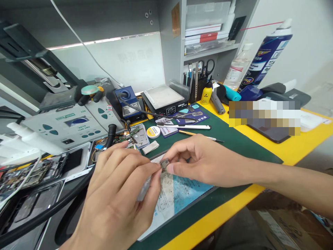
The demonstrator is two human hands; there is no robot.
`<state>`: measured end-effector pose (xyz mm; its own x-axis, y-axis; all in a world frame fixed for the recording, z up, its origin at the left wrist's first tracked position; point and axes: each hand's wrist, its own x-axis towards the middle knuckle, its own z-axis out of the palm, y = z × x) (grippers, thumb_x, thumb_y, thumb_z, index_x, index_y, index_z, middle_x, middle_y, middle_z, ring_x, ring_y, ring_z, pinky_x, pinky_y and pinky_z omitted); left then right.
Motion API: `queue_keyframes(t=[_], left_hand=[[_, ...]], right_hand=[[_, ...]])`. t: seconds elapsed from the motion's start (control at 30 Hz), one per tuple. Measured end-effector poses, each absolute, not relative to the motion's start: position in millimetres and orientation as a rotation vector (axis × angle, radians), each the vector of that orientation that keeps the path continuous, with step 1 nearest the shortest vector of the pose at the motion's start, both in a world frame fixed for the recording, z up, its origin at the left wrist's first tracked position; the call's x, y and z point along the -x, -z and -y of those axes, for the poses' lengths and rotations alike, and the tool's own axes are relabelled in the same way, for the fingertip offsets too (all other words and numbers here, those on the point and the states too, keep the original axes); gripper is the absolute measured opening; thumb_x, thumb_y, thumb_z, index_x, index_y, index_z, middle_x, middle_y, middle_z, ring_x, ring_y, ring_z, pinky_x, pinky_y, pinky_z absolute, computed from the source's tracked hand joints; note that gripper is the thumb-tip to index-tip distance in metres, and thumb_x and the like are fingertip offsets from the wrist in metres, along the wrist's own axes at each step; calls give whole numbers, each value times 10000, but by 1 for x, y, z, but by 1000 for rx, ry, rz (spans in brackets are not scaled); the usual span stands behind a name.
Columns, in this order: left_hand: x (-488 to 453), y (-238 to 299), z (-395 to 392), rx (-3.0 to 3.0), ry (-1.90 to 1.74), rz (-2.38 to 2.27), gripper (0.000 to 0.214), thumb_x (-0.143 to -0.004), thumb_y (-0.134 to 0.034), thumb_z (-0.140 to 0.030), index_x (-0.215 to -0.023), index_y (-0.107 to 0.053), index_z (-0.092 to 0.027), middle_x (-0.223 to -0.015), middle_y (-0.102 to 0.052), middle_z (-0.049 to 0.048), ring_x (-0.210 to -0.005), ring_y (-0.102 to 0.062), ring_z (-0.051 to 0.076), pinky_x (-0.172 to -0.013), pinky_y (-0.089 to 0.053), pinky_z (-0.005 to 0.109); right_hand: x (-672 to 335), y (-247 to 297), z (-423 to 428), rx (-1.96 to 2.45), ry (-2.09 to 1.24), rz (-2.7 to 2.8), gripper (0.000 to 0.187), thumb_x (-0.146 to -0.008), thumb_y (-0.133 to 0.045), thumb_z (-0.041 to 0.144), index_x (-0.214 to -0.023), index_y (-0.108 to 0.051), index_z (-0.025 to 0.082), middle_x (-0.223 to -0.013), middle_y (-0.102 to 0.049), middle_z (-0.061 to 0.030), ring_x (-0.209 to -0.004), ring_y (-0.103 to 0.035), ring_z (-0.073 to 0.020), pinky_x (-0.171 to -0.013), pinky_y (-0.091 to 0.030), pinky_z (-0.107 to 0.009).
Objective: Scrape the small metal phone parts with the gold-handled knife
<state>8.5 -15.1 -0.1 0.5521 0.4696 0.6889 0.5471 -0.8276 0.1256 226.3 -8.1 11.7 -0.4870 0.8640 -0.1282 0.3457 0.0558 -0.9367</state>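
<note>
A small grey, flat metal-looking part (pixel 164 164) is between my two hands, above a worn blue-and-white sheet (pixel 179 194). My right hand (pixel 205 161) pinches it between thumb and fingers from the right. From the left, my left hand (pixel 122 191) closes thumb and index fingertip at the part's left edge; its other fingers are curled loosely. Something pale and translucent (pixel 143 190) shows beneath the left fingers, too hidden to name. Just behind the hands lie a folded whitish piece (pixel 151 147) and a yellow-handled tool (pixel 187 133).
A soldering and hot-air station (pixel 75 121) stands left, its black hose (pixel 75 198) crossing the front left. Phone boards (pixel 33 173) and a parts tray (pixel 140 135) lie nearby. Behind are a heating plate (pixel 163 99), a yellow bottle (pixel 206 93) and a spray can (pixel 265 59).
</note>
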Motion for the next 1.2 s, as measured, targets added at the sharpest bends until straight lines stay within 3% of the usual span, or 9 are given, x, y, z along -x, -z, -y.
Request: queue_keyframes(t=[1.2], left_hand=[[-13,-4,16,2578,1108,854,114,-866,-666,-120,-876,-658,-233,-813,-729,-18,-767,-669,202,-927,-525,552]], right_hand=[[-229,-8,9,1149,-1513,1824,203,-908,-643,328,-1013,-718,172,-736,-556,24,-615,-418,-112,-567,-346,-246]])
